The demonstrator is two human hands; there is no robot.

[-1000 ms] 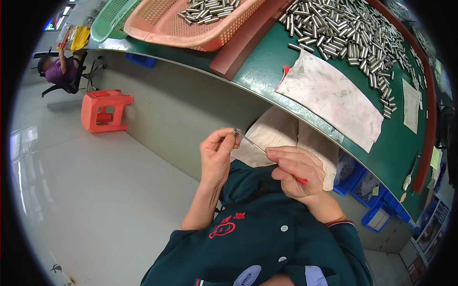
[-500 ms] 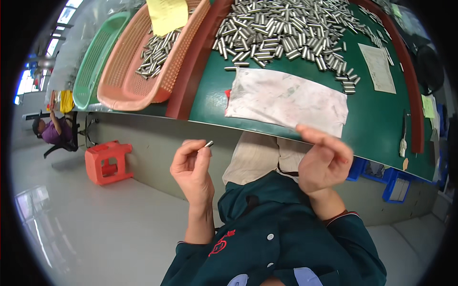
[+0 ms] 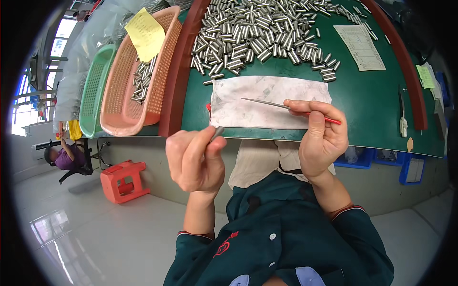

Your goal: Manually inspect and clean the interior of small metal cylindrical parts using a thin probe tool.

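Left hand (image 3: 194,161) rises from a forearm pointing roughly to twelve o'clock, its fingers curled and its thumb and forefinger clamped on a small metal cylinder (image 3: 216,134), which sits out in front of the near edge of the desk (image 3: 367,107). Right hand (image 3: 325,136) comes up on a forearm leaning toward eleven o'clock, palm turned up, thumb and fingers closed on a slender pointed tool (image 3: 268,103) with a red handle; its tip aims between nine and ten o'clock, and the cylinder lies at about seven o'clock from that tip (the two are apart). Between and behind the hands, a stained white cloth (image 3: 267,90) is spread on the desk, the left hand at its eight o'clock and the right at its four. Toward eleven o'clock from the left hand stands a pink basket (image 3: 164,71) holding loose metal cylinders, with a yellow sheet (image 3: 145,34) slanting across its far part; a green basket (image 3: 97,93) is just beside it on the nine o'clock side. At twelve o'clock from the cloth spreads a heap of similar cylinders (image 3: 257,38). Around four o'clock from the right hand, below the desk edge, blue bins (image 3: 405,177) hold things too small to make out.
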